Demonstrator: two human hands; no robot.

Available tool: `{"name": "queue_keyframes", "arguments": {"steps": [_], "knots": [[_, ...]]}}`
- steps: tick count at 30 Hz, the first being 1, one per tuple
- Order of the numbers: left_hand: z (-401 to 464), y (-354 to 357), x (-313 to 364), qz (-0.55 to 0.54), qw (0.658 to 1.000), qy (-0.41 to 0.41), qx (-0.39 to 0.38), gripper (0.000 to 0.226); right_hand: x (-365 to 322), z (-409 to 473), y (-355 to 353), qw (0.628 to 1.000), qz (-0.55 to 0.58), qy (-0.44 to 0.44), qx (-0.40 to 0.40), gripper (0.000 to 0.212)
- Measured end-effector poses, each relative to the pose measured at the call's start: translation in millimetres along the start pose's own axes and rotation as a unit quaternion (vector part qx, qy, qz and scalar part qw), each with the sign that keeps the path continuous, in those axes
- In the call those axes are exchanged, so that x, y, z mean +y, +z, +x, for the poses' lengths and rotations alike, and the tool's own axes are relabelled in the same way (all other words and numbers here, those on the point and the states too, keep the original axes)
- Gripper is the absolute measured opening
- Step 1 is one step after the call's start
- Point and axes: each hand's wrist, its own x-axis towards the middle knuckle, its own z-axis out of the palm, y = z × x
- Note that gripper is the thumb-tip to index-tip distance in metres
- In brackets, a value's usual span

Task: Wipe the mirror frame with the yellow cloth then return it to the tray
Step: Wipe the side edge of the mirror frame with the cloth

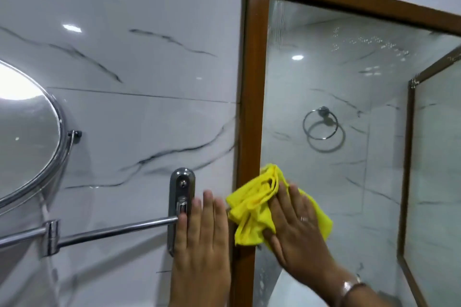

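A brown wooden mirror frame [252, 82] runs down the middle of the view and along the top right. The yellow cloth [252, 209] is bunched against the frame's left upright, low down, and overlaps the mirror glass. My right hand [296, 227] lies flat on the cloth and presses it to the frame and glass. My left hand [202, 239] rests flat, fingers together, on the marble wall just left of the frame, holding nothing. The tray is out of view.
A chrome wall plate [182, 192] with a swing arm [112, 232] carries a round shaving mirror [27, 132] at the left. The white marble wall [139, 70] fills the left half. The mirror glass [336, 97] reflects a towel ring and a second framed mirror.
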Motion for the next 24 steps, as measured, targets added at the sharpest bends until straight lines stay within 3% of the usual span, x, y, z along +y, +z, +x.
{"name": "queue_keyframes", "arguments": {"steps": [5,9,14,17,19,21,24], "knots": [[-34,21,-4,0.004,0.998,0.033,-0.046,0.058,27,100,-43,0.997,-0.005,0.036,0.073,0.067],[-42,42,-9,-0.014,0.999,0.046,-0.008,0.062,33,120,-39,0.992,-0.003,0.062,0.106,0.066],[-45,52,-5,-0.028,0.999,0.036,0.012,0.063,-11,-8,25,0.997,0.014,0.044,0.067,0.065],[-43,52,-6,-0.022,0.999,0.049,0.008,0.064,-48,-145,70,0.998,-0.043,-0.031,-0.038,0.044],[-44,52,-6,-0.026,0.998,0.046,0.014,0.062,-66,-208,86,0.990,-0.095,-0.032,-0.102,0.036],[-43,53,-5,-0.019,0.999,0.048,0.013,0.064,-76,-216,90,0.989,-0.067,-0.024,-0.128,0.034],[-41,51,-5,-0.019,0.999,0.048,0.011,0.065,-69,-162,73,0.997,-0.018,-0.028,-0.063,0.042]]}}
